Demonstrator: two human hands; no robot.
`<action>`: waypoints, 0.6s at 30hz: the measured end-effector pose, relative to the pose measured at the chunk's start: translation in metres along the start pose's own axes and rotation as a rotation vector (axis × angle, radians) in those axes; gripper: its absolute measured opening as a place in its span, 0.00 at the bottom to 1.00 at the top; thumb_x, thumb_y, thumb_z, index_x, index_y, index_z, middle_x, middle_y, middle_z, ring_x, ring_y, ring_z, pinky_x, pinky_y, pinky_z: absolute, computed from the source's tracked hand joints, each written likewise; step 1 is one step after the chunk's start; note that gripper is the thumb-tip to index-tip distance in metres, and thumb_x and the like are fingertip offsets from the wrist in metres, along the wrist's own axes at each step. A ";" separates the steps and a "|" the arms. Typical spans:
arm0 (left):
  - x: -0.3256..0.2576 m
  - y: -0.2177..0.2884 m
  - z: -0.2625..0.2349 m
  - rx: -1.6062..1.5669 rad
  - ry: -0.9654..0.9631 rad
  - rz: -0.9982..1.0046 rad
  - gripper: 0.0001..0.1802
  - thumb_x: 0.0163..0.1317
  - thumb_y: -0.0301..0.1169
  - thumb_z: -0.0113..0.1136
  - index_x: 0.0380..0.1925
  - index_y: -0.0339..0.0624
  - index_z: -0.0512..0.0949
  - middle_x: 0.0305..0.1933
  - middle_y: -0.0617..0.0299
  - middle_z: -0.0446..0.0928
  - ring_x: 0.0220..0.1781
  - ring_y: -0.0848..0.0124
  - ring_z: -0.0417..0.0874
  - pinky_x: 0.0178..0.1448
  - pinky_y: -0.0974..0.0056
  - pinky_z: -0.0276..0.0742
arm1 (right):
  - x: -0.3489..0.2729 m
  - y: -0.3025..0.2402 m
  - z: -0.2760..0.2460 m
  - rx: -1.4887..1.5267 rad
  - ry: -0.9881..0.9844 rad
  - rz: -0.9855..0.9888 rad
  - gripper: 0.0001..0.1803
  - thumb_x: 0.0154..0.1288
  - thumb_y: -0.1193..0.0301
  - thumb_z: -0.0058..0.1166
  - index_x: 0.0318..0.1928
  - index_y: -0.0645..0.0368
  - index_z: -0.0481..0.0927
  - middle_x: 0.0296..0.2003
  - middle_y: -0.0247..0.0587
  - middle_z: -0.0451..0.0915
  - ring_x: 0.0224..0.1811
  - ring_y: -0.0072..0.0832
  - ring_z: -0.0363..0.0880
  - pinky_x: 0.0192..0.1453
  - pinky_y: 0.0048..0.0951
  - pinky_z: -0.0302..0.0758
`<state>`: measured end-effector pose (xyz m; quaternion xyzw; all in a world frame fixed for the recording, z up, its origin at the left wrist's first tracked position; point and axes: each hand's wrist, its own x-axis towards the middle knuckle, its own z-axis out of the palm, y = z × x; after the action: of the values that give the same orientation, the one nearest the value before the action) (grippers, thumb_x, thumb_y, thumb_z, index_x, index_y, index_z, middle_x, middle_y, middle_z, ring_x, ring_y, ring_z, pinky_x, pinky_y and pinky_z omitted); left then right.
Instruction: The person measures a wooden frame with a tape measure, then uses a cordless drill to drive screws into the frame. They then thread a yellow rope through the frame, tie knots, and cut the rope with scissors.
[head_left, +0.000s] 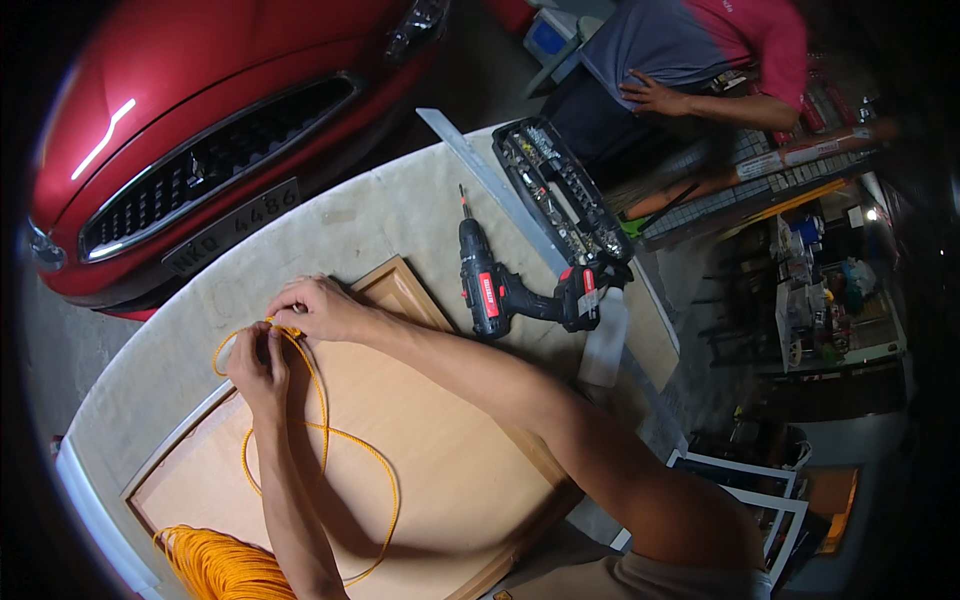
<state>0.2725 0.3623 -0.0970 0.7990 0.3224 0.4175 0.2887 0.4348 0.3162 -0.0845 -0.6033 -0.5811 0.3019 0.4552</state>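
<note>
A yellow-orange cord (394,490) loops across a wooden framed panel (450,460) that lies on the table. Near the panel's far left corner, my left hand (258,362) is pinched on the cord. My right hand (318,308) grips the same cord just beside it, fingers curled, and a small knot or bunched bit shows between the hands. From there the cord runs back over the panel toward a large coil of it (225,568) at the near left, partly covered by my left forearm.
A black-and-red cordless drill (490,290) lies right of the panel. Beyond it are an open organizer (560,190) full of small hardware and a long metal strip (490,185). A red car (220,120) stands past the table's far left; another person (690,70) is at the far right.
</note>
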 end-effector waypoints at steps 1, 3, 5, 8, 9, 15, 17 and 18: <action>0.000 0.000 0.000 0.010 0.005 0.009 0.05 0.57 0.21 0.62 0.30 0.34 0.75 0.27 0.53 0.77 0.25 0.61 0.77 0.30 0.63 0.71 | -0.001 0.000 -0.001 0.001 -0.006 -0.045 0.10 0.57 0.69 0.57 0.37 0.60 0.84 0.29 0.43 0.81 0.33 0.33 0.76 0.39 0.33 0.73; -0.001 0.000 -0.001 0.002 0.001 0.017 0.05 0.57 0.21 0.62 0.31 0.34 0.75 0.27 0.53 0.77 0.25 0.61 0.76 0.30 0.63 0.70 | -0.001 0.000 -0.001 0.001 -0.025 -0.061 0.09 0.57 0.69 0.58 0.35 0.62 0.83 0.28 0.43 0.80 0.32 0.33 0.76 0.40 0.33 0.73; 0.000 0.001 -0.001 -0.004 -0.010 0.025 0.05 0.57 0.21 0.62 0.30 0.34 0.75 0.27 0.54 0.77 0.25 0.62 0.76 0.30 0.64 0.70 | -0.001 0.000 -0.003 -0.011 -0.046 -0.071 0.08 0.58 0.70 0.58 0.35 0.62 0.82 0.29 0.43 0.80 0.33 0.34 0.76 0.41 0.33 0.73; 0.004 0.002 -0.005 -0.026 -0.048 0.000 0.04 0.57 0.20 0.62 0.31 0.34 0.75 0.26 0.55 0.77 0.23 0.67 0.75 0.30 0.65 0.70 | 0.002 -0.002 -0.007 -0.039 -0.126 -0.053 0.08 0.58 0.71 0.57 0.35 0.63 0.81 0.31 0.42 0.80 0.36 0.35 0.76 0.43 0.33 0.72; 0.005 0.002 -0.009 -0.056 -0.092 -0.035 0.04 0.57 0.20 0.62 0.31 0.34 0.76 0.26 0.55 0.77 0.23 0.68 0.75 0.30 0.65 0.71 | 0.005 -0.002 -0.009 -0.033 -0.153 -0.065 0.08 0.58 0.70 0.57 0.36 0.62 0.81 0.32 0.43 0.80 0.37 0.35 0.76 0.44 0.34 0.72; 0.019 0.001 -0.035 -0.213 -0.310 -0.158 0.03 0.53 0.20 0.63 0.28 0.34 0.79 0.25 0.57 0.79 0.26 0.72 0.78 0.33 0.68 0.73 | 0.015 -0.010 -0.012 -0.217 -0.387 -0.111 0.08 0.56 0.71 0.56 0.35 0.60 0.83 0.34 0.44 0.80 0.41 0.40 0.77 0.49 0.39 0.72; 0.024 -0.001 -0.040 -0.164 -0.360 -0.092 0.03 0.50 0.19 0.64 0.26 0.35 0.80 0.26 0.57 0.80 0.27 0.71 0.79 0.35 0.68 0.74 | 0.022 -0.012 -0.009 -0.314 -0.457 -0.157 0.08 0.55 0.72 0.55 0.35 0.60 0.84 0.34 0.45 0.81 0.43 0.41 0.77 0.51 0.40 0.71; 0.025 -0.001 -0.042 -0.134 -0.369 -0.051 0.04 0.49 0.18 0.64 0.25 0.35 0.80 0.26 0.57 0.80 0.27 0.71 0.80 0.35 0.68 0.74 | 0.025 -0.013 -0.010 -0.356 -0.489 -0.101 0.09 0.54 0.74 0.55 0.35 0.59 0.84 0.34 0.46 0.81 0.43 0.41 0.78 0.50 0.40 0.72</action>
<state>0.2475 0.3901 -0.0650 0.8326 0.2556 0.2770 0.4058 0.4417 0.3374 -0.0651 -0.5532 -0.7465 0.3087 0.2035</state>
